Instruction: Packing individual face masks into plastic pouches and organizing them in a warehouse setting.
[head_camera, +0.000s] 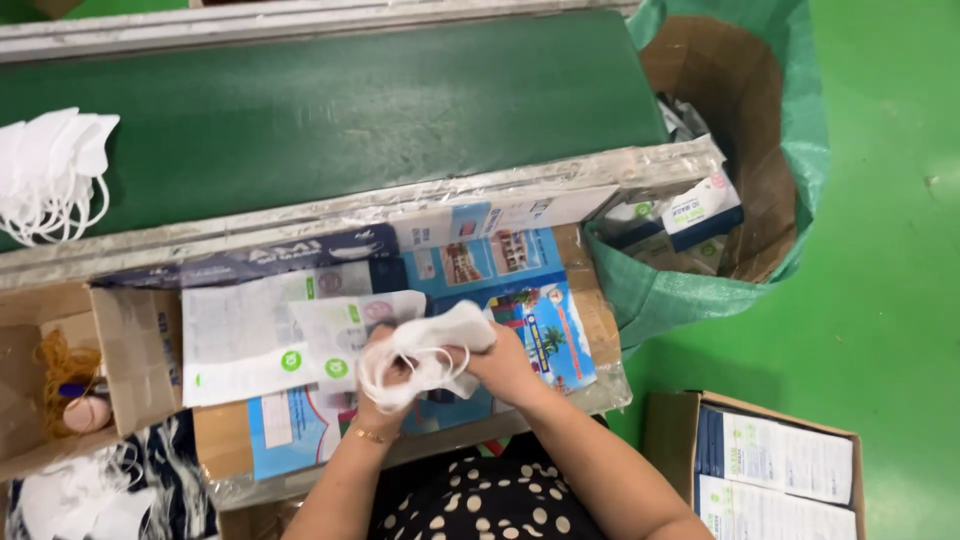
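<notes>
Head view | left hand (385, 385) and right hand (500, 365) both grip white masks (440, 345) over near surface (520, 300) | advice: square edges, gather ear loops (400, 375).

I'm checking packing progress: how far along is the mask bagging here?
Done: filled packets stand in the box at lower right. In hand: both hands, left hand and right hand, hold a bunch of white masks over empty pouches. Left: a mask stack waits on the green belt.
</notes>
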